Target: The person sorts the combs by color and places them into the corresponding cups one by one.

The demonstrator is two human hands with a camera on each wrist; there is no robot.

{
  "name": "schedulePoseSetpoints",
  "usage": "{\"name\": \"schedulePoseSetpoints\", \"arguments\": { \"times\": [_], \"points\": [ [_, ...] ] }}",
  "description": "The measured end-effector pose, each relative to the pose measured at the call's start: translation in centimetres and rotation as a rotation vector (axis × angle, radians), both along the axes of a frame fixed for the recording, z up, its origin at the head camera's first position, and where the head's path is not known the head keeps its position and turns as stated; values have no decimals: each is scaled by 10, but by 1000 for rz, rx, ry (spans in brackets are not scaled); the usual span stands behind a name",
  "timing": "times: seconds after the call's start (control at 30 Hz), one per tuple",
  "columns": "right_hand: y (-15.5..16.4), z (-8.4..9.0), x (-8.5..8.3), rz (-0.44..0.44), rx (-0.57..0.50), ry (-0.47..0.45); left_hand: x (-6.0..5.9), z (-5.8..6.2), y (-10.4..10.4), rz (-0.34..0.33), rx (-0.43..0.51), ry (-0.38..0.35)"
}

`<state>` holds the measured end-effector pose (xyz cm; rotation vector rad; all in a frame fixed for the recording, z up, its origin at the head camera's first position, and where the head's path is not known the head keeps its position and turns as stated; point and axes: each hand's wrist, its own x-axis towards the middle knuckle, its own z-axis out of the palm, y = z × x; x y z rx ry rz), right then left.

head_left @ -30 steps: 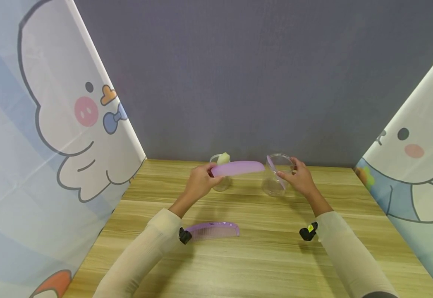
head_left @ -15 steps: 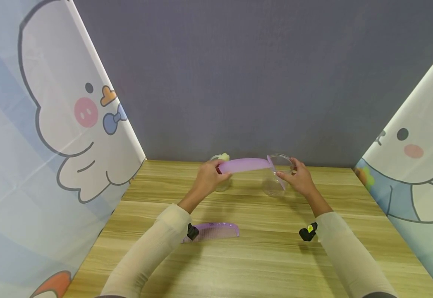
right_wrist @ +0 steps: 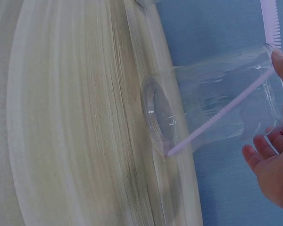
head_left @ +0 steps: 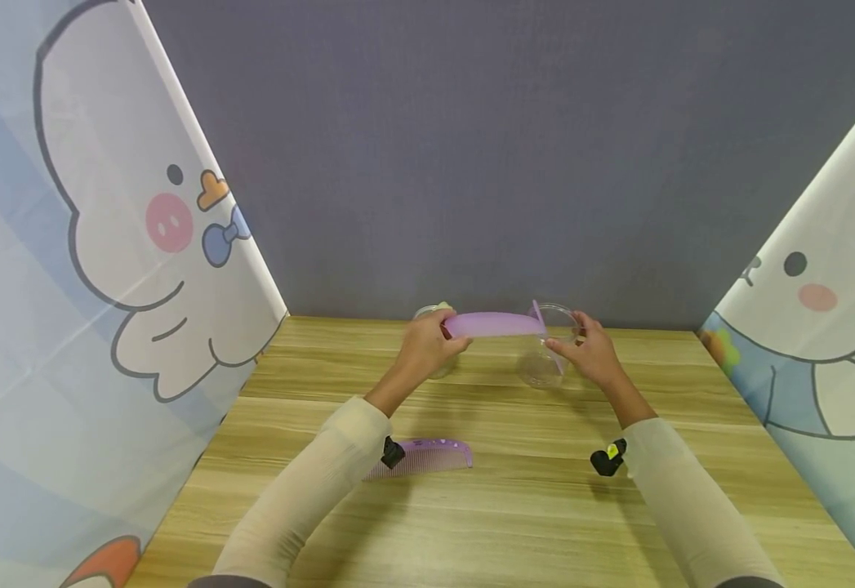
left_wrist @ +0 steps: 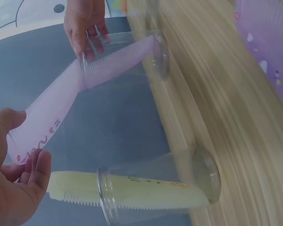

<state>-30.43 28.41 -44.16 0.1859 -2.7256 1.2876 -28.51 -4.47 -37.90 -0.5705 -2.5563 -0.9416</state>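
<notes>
My left hand pinches one end of a light purple comb and holds it level above the table. The comb's far end is right at the rim of a clear plastic cup. Inside that cup a second purple comb leans diagonally from the base to the rim. At the cup's upper side my right hand grips the rim between thumb and fingers. Another clear cup, partly behind my left hand in the head view, holds a yellow-green comb.
A larger-looking purple comb with a decorated spine lies on the wooden table, partly hidden by the left wrist camera. A dark grey panel rises behind the cups, and cartoon-printed curtains flank the table.
My left hand has moved right with its comb, bringing the comb's far end from short of the right cup to its rim. My right hand stays at the cup.
</notes>
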Motion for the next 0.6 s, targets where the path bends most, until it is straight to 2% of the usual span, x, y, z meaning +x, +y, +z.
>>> {"name": "schedulePoseSetpoints", "arguments": {
  "times": [0.23, 0.4, 0.6],
  "points": [
    [0, 0, 1, 1, -5, -9, -2, 5, 11, -24, 27, -32],
    [0, -1, 0, 1, -11, -2, -2, 8, 19, -39, 74, -88],
    [-1, 0, 1, 0, -22, 2, -5, 14, 31, -36, 130, -89]
  ]
}}
